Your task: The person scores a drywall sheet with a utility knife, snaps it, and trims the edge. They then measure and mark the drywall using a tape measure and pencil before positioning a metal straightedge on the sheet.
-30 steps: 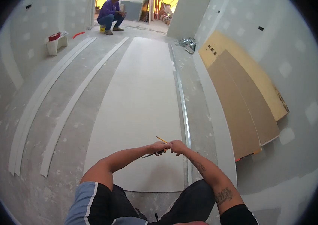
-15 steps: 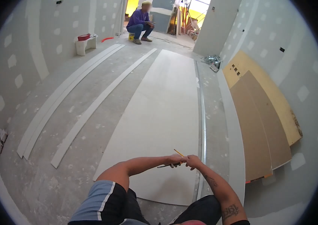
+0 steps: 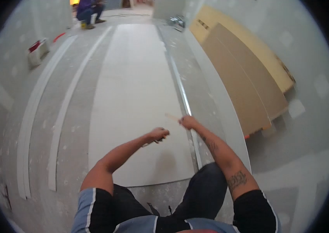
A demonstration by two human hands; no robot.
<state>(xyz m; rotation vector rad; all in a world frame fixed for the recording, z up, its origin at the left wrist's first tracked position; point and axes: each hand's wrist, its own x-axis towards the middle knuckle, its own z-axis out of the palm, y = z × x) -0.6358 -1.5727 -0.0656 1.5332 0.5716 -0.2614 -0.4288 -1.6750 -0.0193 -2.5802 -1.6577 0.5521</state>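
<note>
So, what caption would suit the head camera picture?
Left hand gripping a small tool, right hand a thin stick, above a long white board.

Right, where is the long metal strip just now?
In the head view, the metal strip lies along the right edge of the large white board, partly hidden by the right hand.

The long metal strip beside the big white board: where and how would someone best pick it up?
Probably near the middle of the metal strip, so its long ends balance, reaching down from above with fingers over both long edges. It lies low along the white board, so the bare floor on its other side looks like the easier approach.
</note>
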